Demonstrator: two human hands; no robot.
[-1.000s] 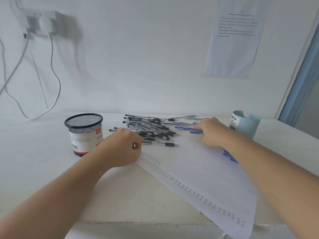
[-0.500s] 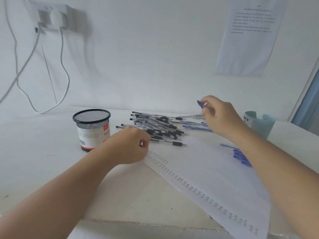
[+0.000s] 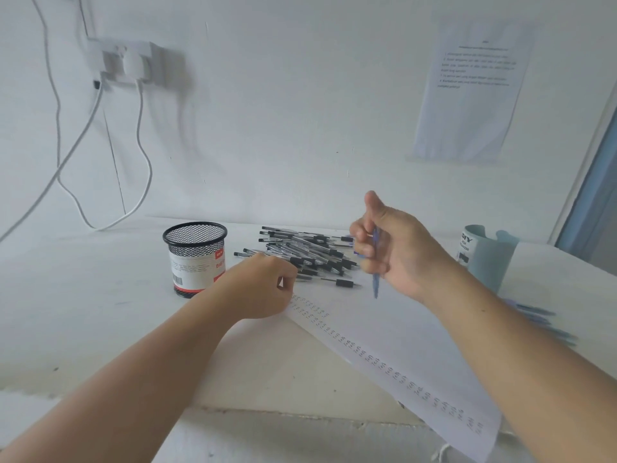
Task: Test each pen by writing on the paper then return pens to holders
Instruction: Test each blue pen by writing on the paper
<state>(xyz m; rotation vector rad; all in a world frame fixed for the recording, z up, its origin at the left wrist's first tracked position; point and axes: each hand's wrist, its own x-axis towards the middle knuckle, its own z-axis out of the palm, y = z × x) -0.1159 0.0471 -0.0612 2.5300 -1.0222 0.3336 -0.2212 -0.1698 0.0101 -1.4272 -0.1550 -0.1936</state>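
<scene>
White desk [image 3: 100,295] w/ a few dark specks, front edge rough & chipped. Behind it, plain white wall [image 3: 300,111]. Top left: white wall socket [image 3: 110,58] w/ a white plug adapter [image 3: 133,63] in its right side. White cable [image 3: 142,145] drops from the adapter, loops low near the desk, climbs back up & out of frame. 2nd white cable [image 3: 76,142] leaves the socket's lower left, runs diagonally down-left out of view. Thin dark cord [image 3: 115,168] hangs down the wall to the desk's back edge. Top right: white printed sheet [image 3: 467,95] on the wall, text too blurred to read. Far right: blue-grey frame [image 3: 594,195], partly cut off.
</scene>
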